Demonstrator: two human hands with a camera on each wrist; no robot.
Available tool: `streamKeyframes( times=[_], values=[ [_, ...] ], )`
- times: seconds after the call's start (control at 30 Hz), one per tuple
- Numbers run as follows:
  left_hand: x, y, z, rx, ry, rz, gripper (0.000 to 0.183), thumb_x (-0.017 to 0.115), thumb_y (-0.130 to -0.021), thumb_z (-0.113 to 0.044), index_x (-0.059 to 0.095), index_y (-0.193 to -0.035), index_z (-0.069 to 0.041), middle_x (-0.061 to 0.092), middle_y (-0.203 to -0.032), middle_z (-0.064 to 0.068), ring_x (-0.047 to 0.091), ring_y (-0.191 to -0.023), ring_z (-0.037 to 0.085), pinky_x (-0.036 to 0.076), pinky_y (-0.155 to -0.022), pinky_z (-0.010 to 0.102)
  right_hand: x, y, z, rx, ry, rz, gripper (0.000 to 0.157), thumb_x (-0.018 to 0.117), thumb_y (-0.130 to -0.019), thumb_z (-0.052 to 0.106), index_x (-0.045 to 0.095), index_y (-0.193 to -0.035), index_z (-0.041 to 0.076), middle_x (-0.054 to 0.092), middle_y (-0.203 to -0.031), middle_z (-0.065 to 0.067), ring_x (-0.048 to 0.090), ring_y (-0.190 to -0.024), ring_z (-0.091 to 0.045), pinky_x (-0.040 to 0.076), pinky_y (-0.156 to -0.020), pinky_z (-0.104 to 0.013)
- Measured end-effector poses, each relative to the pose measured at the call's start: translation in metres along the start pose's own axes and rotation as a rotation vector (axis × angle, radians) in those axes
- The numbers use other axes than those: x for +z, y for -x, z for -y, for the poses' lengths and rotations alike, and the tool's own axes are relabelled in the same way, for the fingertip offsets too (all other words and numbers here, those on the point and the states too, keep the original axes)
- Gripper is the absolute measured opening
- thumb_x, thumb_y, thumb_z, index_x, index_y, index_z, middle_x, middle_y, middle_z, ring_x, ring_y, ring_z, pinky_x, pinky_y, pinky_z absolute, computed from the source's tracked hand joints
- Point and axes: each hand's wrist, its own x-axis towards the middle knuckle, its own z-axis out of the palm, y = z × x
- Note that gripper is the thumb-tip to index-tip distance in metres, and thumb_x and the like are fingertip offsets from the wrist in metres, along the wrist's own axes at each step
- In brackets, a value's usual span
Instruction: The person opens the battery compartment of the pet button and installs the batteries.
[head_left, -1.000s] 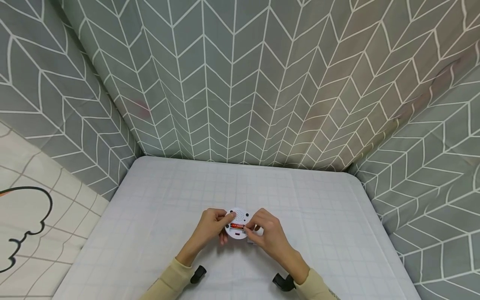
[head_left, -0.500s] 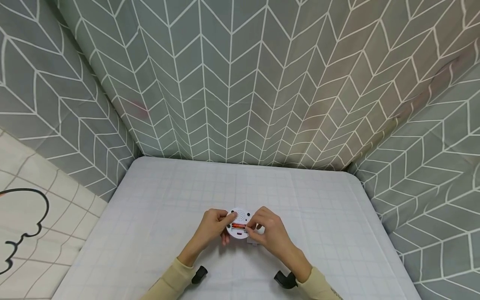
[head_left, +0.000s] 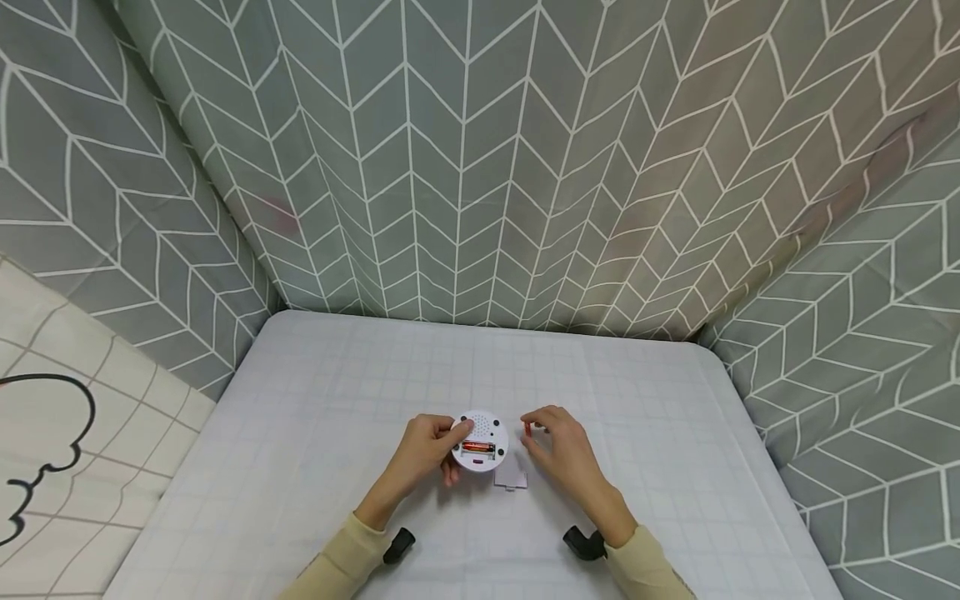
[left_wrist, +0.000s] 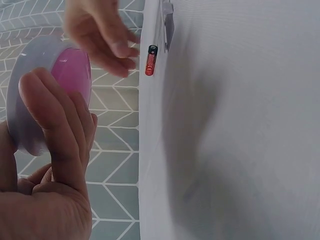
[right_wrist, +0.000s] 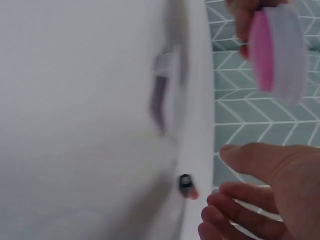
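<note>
My left hand (head_left: 422,450) holds a round white device (head_left: 491,422), thumb on its perforated face and fingers beneath. That face carries an open battery compartment with a red battery (head_left: 477,447) inside; a bare strip shows below this battery. Pink shows on the device's other side (left_wrist: 72,75) in the left wrist view. My right hand (head_left: 564,446) hovers to the right, thumb and fingers apart. Close to its fingertips a red-and-black loose battery (left_wrist: 151,60) is on the white tabletop, apart from the fingers in both wrist views.
A small white cover (head_left: 511,476) lies on the white-clothed table (head_left: 360,375), just below and right of the device. Patterned grey curtains (head_left: 465,167) stand behind and at both sides. Black wrist mounts (head_left: 400,546) sit by the sleeves.
My right hand has left the battery compartment and moved right, its fingers spread. The loose battery and more of the cover now show. My left hand still holds the device in nearly the same place.
</note>
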Motion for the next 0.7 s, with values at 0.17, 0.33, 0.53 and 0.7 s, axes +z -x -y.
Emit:
streamKeyframes(
  times=[0.17, 0.33, 0.53, 0.7],
  values=[
    [-0.002, 0.000, -0.001, 0.010, -0.040, -0.003, 0.042, 0.069, -0.104, -0.038, 0.070, -0.087, 0.001, 0.066, -0.054, 0.009, 0.061, -0.039, 0.016, 0.058, -0.046, 0.057, 0.011, 0.002, -0.009, 0.133, 0.051, 0.081, 0.034, 0.092, -0.082, 0.012, 0.075, -0.110, 0.005, 0.070, -0.094, -0.004, 0.063, -0.085, -0.017, 0.055, -0.074, -0.031],
    [-0.003, -0.001, -0.001, 0.013, -0.049, 0.005, 0.041, 0.069, -0.103, -0.039, 0.072, -0.088, -0.001, 0.067, -0.055, 0.009, 0.061, -0.039, 0.016, 0.058, -0.048, 0.060, 0.016, 0.002, -0.015, 0.180, 0.042, 0.096, 0.033, 0.093, -0.080, 0.009, 0.074, -0.108, 0.009, 0.066, -0.088, 0.003, 0.059, -0.079, -0.013, 0.052, -0.071, -0.026],
    [-0.002, 0.000, -0.001, 0.004, -0.016, -0.004, 0.042, 0.069, -0.104, -0.036, 0.068, -0.084, 0.001, 0.066, -0.054, 0.008, 0.061, -0.039, 0.015, 0.058, -0.046, 0.056, 0.018, 0.003, -0.017, 0.170, 0.045, 0.091, 0.032, 0.089, -0.081, 0.002, 0.074, -0.110, 0.008, 0.068, -0.087, 0.002, 0.061, -0.078, -0.012, 0.053, -0.068, -0.024],
    [-0.002, 0.000, -0.001, -0.001, -0.008, -0.014, 0.041, 0.070, -0.104, -0.034, 0.066, -0.083, 0.002, 0.065, -0.055, 0.007, 0.061, -0.040, 0.015, 0.059, -0.045, 0.052, 0.019, 0.003, -0.019, 0.174, 0.033, 0.088, 0.028, 0.085, -0.082, -0.003, 0.074, -0.106, 0.006, 0.069, -0.087, 0.001, 0.061, -0.078, -0.011, 0.054, -0.067, -0.022]
  ],
)
